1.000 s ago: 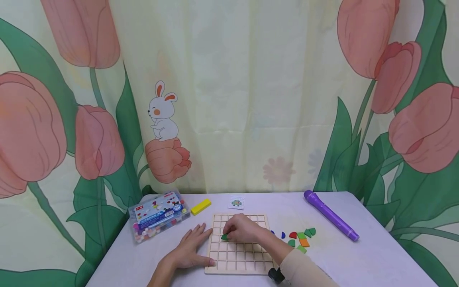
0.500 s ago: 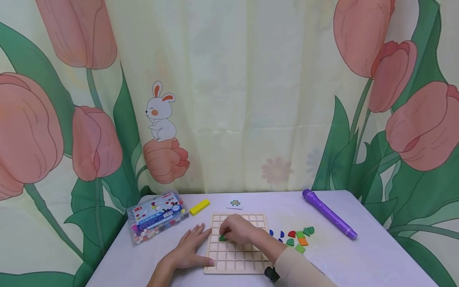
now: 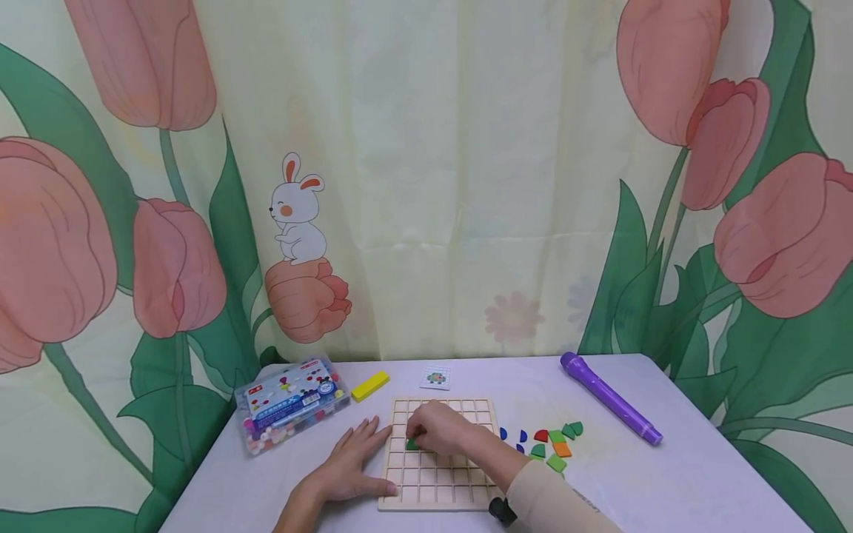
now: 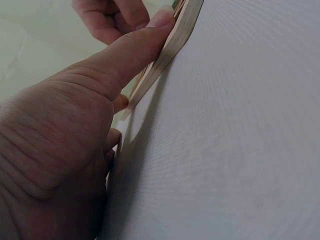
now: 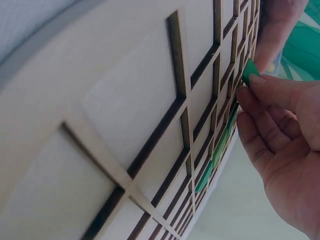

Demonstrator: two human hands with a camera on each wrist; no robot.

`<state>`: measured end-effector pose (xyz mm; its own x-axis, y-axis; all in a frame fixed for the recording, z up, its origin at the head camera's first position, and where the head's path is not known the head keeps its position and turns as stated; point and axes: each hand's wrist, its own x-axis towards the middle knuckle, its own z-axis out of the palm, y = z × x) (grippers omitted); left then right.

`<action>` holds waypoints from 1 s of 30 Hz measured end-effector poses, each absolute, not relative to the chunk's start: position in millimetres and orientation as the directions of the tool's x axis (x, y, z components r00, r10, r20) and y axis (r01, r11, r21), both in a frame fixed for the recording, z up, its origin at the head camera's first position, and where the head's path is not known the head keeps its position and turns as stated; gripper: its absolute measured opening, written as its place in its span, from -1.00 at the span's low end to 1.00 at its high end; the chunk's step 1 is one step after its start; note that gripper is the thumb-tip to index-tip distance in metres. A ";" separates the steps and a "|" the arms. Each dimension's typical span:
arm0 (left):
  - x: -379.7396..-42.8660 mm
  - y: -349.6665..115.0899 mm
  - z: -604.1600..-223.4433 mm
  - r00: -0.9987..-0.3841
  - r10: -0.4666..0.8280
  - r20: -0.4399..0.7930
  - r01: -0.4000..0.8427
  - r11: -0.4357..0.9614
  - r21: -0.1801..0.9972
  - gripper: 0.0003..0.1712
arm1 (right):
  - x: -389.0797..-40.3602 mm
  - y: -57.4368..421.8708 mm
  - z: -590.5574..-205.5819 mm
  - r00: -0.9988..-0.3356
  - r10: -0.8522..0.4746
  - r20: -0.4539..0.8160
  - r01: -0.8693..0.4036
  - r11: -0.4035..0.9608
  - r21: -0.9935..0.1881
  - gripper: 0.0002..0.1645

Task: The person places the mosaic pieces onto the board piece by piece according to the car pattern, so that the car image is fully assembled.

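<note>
Clear plastic bead case (image 3: pixel 292 406), slanting; blue-and-white label, lettering too small to read. Left hand (image 3: pixel 352 460), fingers extended, rests against the wooden grid board (image 3: pixel 436 494). Yellow block (image 3: pixel 370 386) lies diagonally. Green piece (image 3: pixel 412 445), at the board's left part: one corner juts past the fingertips; long axis hidden. Picture card (image 3: pixel 435 377) lies beyond. Right hand (image 3: pixel 440 428) pinches the green piece. Loose coloured pieces (image 3: pixel 556 463). Purple microphone (image 3: pixel 611 400), head toward far left.
</note>
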<state>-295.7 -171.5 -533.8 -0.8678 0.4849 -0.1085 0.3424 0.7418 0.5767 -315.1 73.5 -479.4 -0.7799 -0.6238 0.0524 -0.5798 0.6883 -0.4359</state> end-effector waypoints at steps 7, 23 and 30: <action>-295.2 -171.1 -534.7 -0.866 0.491 -0.097 0.351 0.734 0.582 0.24 | -312.5 72.6 -478.4 -0.781 -0.621 0.057 -0.585 0.697 -0.416 -0.80; -294.3 -171.3 -534.1 -0.865 0.491 -0.100 0.348 0.733 0.584 0.23 | -309.9 72.3 -478.0 -0.783 -0.622 0.029 -0.589 0.724 -0.359 -0.80; -294.5 -172.1 -534.7 -0.863 0.497 -0.085 0.362 0.728 0.582 0.23 | -307.8 74.4 -478.7 -0.781 -0.624 0.017 -0.590 0.728 -0.350 -0.82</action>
